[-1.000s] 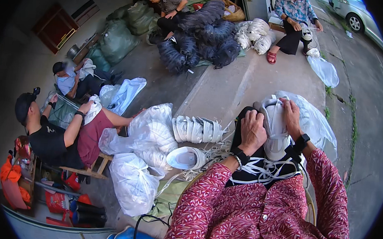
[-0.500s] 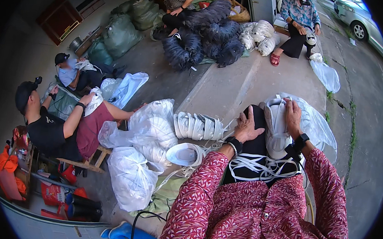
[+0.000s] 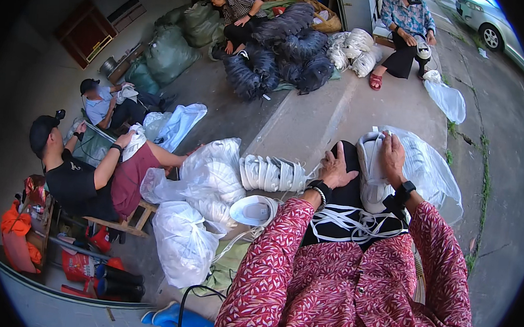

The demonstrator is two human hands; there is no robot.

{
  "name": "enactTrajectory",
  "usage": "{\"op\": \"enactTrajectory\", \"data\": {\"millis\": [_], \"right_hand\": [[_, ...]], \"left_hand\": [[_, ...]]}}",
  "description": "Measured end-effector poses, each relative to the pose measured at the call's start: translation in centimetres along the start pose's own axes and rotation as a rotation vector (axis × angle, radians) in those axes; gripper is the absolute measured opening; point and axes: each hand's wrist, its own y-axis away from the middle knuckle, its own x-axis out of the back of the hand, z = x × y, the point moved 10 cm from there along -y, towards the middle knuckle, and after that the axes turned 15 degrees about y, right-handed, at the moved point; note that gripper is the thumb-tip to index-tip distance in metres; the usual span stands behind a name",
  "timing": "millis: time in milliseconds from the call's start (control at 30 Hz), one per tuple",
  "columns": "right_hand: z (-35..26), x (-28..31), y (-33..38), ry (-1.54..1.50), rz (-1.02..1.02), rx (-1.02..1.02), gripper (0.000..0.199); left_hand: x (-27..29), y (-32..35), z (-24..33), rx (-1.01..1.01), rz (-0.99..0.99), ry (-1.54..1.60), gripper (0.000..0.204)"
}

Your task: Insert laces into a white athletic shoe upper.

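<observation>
1. Two hands in view, both over a lap covered by dark cloth (image 3: 343,201).
2. Left hand (image 3: 336,170): open, fingers spread, palm down, resting on the dark cloth just left of the shoe; nothing gripped. Dark band (image 3: 319,190) at its wrist.
3. Right hand (image 3: 391,160): fingers bent over the right side of the white shoe (image 3: 370,158), apparently gripping it; the undersides of the fingers are hidden, so thumb placement cannot be told. Dark watch (image 3: 406,188) at the wrist.
4. Shoe position: on the right part of the lap, its length pointing away from the wearer.
5. White laces (image 3: 355,223) lie loosely looped across the cloth, nearer the body than the shoe.
6. Clear plastic bag (image 3: 435,169): just beyond and to the right of the right hand.
7. Left of the lap: a row of nested white shoes (image 3: 273,174); nearer, a single white shoe piece (image 3: 252,211). Further left, a filled white bag (image 3: 184,246).
8. Co-worker in a dark T-shirt (image 3: 81,186), seated at left, has both hands at a white piece (image 3: 135,142).
9. Far side: dark bundles (image 3: 309,48) piled beside white bundles (image 3: 355,48).
</observation>
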Motion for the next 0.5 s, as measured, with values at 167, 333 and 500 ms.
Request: {"op": "enactTrajectory", "data": {"millis": [167,333,500], "right_hand": [[0.2,0.4,-0.1,0.015,0.025,0.016,0.032],[1.7,0.1,-0.5,0.013,0.009,-0.016,0.031],[2.0,0.6,-0.5,0.053,0.041,0.021,0.034]], "left_hand": [[-0.2,0.0,0.6,0.019,-0.014,-0.034,0.109],[-0.5,0.0,1.2,0.055,-0.04,-0.059,0.107],[-1.0,0.2,1.5,0.068,-0.043,-0.088,0.106]]}}
